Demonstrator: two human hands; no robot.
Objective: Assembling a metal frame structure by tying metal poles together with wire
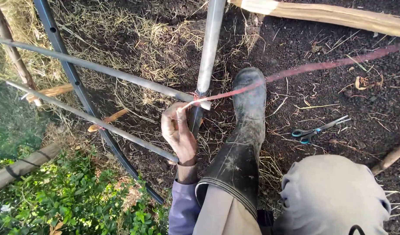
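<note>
A single head-worn camera looks steeply down from above the person's own body, close over a bent knee (pixel 334 196) and a rubber boot (pixel 245 130). It faces dark soil (pixel 321 100) and crossing poles (pixel 208 48), with green plants (pixel 69 196) at lower left.

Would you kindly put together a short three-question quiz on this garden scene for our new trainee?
1. True or false: the scissors lie on the soil, in nobody's hand.
2. What does the left hand grip: (a) the red string, (b) the rubber boot, (c) the wooden plank?
3. Where is the string tied?

Key: 1 true. 2 a. 3 Where the grey poles cross.
</note>
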